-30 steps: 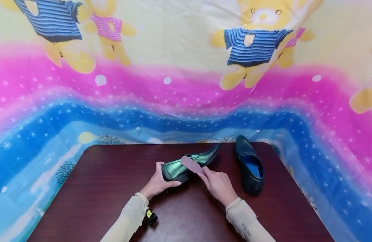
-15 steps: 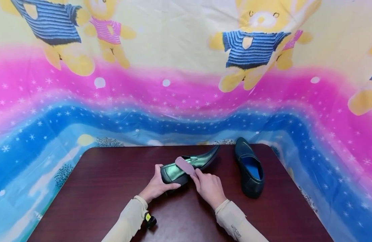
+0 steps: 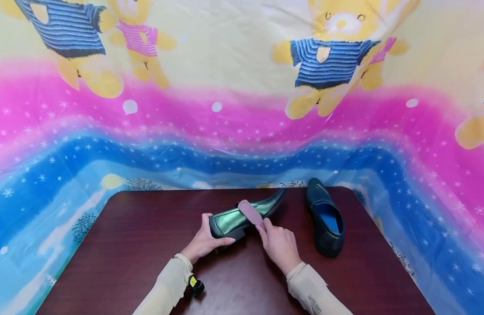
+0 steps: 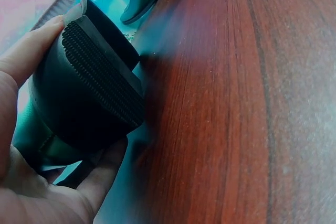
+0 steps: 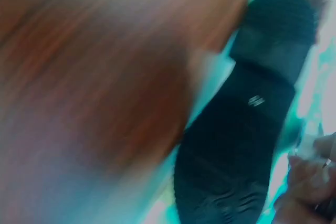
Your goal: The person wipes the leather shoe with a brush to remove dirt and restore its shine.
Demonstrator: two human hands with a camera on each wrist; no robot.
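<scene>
A shiny dark green leather shoe is tilted on its side over the table, pointed toe toward the back right. Its ridged black heel fills much of the left wrist view, and its black sole shows in the right wrist view. My left hand grips the heel end, thumb below and fingers above. Between thumb and fingers my right hand holds a pink oblong brush by its end, laid across the middle of the shoe. Bristle-like ridges show on the brush in the left wrist view.
A second dark shoe with a blue insole stands upright at the right rear of the brown table. Behind hangs a curtain printed with bears. A small black device is at the left cuff.
The brush and right hand slid left toward the heel, then back right toward the toe along the shoe. My left hand keeps the shoe nearly still.
</scene>
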